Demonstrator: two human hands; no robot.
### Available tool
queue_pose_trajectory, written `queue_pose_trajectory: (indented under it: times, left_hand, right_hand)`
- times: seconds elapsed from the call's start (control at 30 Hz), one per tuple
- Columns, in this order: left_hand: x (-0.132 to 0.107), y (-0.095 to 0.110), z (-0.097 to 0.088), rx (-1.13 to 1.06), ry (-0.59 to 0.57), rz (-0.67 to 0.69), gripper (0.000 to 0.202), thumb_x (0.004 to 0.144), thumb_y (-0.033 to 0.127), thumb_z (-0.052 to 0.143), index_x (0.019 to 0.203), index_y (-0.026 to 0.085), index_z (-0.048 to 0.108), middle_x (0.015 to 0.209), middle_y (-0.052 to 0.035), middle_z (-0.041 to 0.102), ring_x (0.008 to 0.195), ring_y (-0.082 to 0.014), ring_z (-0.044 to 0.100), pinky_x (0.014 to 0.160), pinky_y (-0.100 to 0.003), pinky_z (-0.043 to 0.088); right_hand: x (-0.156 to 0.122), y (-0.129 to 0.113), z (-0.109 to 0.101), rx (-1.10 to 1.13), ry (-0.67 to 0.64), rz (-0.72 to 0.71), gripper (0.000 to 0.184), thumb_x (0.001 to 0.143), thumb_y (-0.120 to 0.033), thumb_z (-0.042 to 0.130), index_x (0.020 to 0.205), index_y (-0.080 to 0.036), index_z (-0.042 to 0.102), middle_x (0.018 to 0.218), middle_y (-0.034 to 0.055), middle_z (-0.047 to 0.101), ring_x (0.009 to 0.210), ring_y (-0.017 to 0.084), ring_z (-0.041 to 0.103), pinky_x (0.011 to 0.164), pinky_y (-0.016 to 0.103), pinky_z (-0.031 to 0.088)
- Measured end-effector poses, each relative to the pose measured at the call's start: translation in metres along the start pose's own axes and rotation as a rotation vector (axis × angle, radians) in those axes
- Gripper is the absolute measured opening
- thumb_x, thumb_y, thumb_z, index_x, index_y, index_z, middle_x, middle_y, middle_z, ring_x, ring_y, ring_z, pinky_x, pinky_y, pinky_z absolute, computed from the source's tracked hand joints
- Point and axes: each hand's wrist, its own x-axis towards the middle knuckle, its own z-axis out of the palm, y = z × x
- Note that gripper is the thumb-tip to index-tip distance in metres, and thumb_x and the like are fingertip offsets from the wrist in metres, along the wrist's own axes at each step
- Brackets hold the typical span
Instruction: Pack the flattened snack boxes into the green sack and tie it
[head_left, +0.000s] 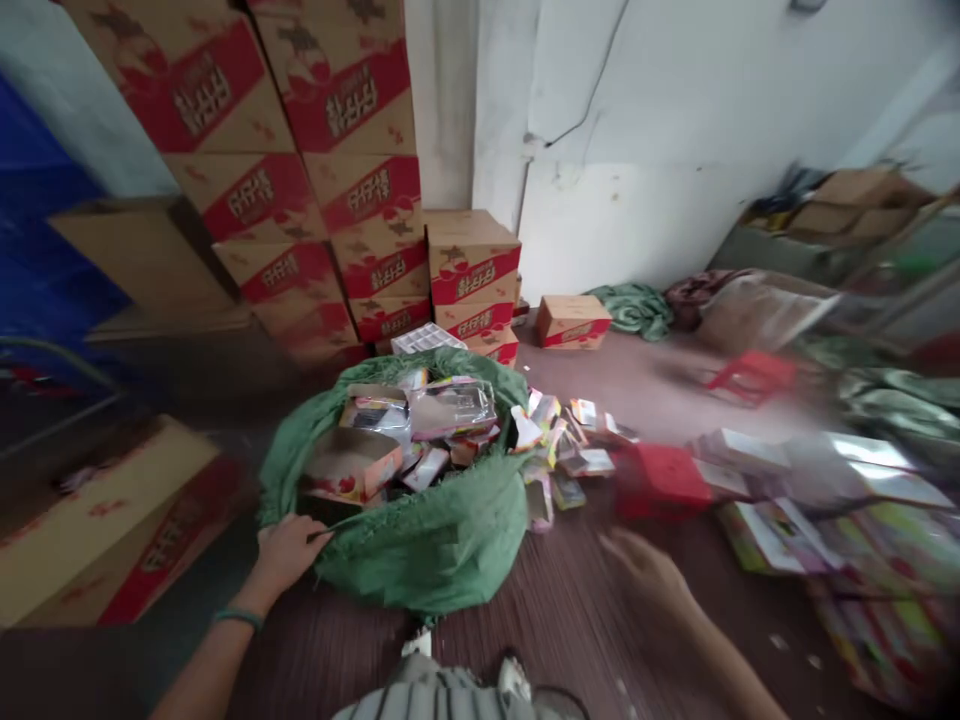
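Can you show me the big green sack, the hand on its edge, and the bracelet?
Green sack [439, 550]: head view, on its front side.
Left hand [287, 552]: head view, on the middle of the hand.
Bracelet [239, 617]: head view, on its band.

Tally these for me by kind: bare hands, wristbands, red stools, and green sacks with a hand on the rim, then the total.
Bare hands: 2 (left hand, right hand)
Wristband: 1
Red stools: 2
Green sack: 1
Total: 6
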Motion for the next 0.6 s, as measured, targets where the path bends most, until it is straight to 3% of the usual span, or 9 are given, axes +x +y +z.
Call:
queue_pose_trajectory:
  times: [0.07,0.2,0.27,0.33,0.4,0.47,0.53,0.6]
  left_hand:
    - [-0.015,-0.007,0.000,-0.030,-0.023,0.036,0.038,0.094,0.040,0.046,0.096,0.026,0.081,0.109,-0.0067,0.077,0.115,-0.0283,0.064,0.090,-0.040,0.041]
    - [-0.029,-0.016,0.000,-0.111,-0.131,0.036,0.055,0.093,0.058,0.038,0.071,0.024,0.075,0.086,-0.0045,0.075,0.096,-0.0280,0.067,0.082,-0.038,0.041]
    - [-0.021,-0.018,-0.004,-0.137,-0.207,-0.019,0.064,0.096,0.060,0.029,0.067,0.022,0.072,0.077,-0.0048,0.072,0.086,-0.0269,0.069,0.078,-0.036,0.041]
    - [0.000,-0.019,-0.013,-0.149,-0.224,-0.060,0.060,0.097,0.057,0.030,0.084,0.022,0.077,0.079,-0.0051,0.073,0.085,-0.0262,0.070,0.080,-0.036,0.044]
    - [0.035,-0.020,-0.025,-0.124,-0.113,-0.092,0.051,0.097,0.053,0.038,0.117,0.022,0.074,0.101,-0.0084,0.075,0.099,-0.0280,0.070,0.087,-0.038,0.046]
    - [0.079,-0.021,-0.036,-0.063,0.081,-0.160,0.057,0.097,0.051,0.042,0.141,0.019,0.061,0.127,-0.0155,0.068,0.115,-0.0327,0.064,0.092,-0.043,0.047]
    - [0.130,-0.022,-0.040,-0.010,0.254,-0.232,0.065,0.099,0.053,0.039,0.149,0.014,0.052,0.141,-0.0229,0.058,0.126,-0.0380,0.057,0.095,-0.048,0.048]
    - [0.181,-0.025,-0.037,0.010,0.344,-0.269,0.072,0.098,0.054,0.042,0.155,0.010,0.044,0.150,-0.0285,0.047,0.131,-0.0425,0.051,0.098,-0.051,0.047]
  right_hand:
    - [0.067,-0.036,-0.014,0.024,-0.007,-0.105,0.043,0.101,-0.047,0.043,0.123,-0.023,0.072,0.123,0.0127,0.071,0.116,0.031,0.066,0.099,0.044,0.053]
    - [0.203,-0.149,-0.022,-0.053,0.118,-0.448,0.050,0.106,-0.045,0.043,0.143,-0.015,0.058,0.136,0.0155,0.063,0.128,0.030,0.058,0.112,0.044,0.041]
    - [0.257,-0.199,-0.008,-0.120,0.088,-0.512,0.053,0.106,-0.050,0.046,0.148,-0.019,0.053,0.145,0.0139,0.057,0.136,0.029,0.050,0.117,0.047,0.034]
    - [0.297,-0.232,0.022,-0.193,-0.029,-0.454,0.061,0.104,-0.058,0.048,0.156,-0.025,0.044,0.156,0.0123,0.046,0.148,0.033,0.034,0.121,0.057,0.023]
    - [0.321,-0.247,0.063,-0.231,-0.182,-0.379,0.067,0.101,-0.065,0.050,0.157,-0.030,0.041,0.159,0.0111,0.043,0.150,0.037,0.029,0.119,0.068,0.018]
    - [0.325,-0.250,0.108,-0.237,-0.319,-0.363,0.062,0.099,-0.067,0.052,0.150,-0.033,0.052,0.148,0.0109,0.056,0.139,0.038,0.045,0.115,0.070,0.025]
    - [0.311,-0.244,0.152,-0.247,-0.396,-0.379,0.053,0.100,-0.064,0.051,0.142,-0.033,0.062,0.134,0.0118,0.065,0.126,0.035,0.057,0.113,0.066,0.032]
    - [0.284,-0.232,0.187,-0.271,-0.408,-0.374,0.056,0.103,-0.062,0.045,0.147,-0.031,0.057,0.136,0.0154,0.063,0.128,0.036,0.055,0.113,0.064,0.033]
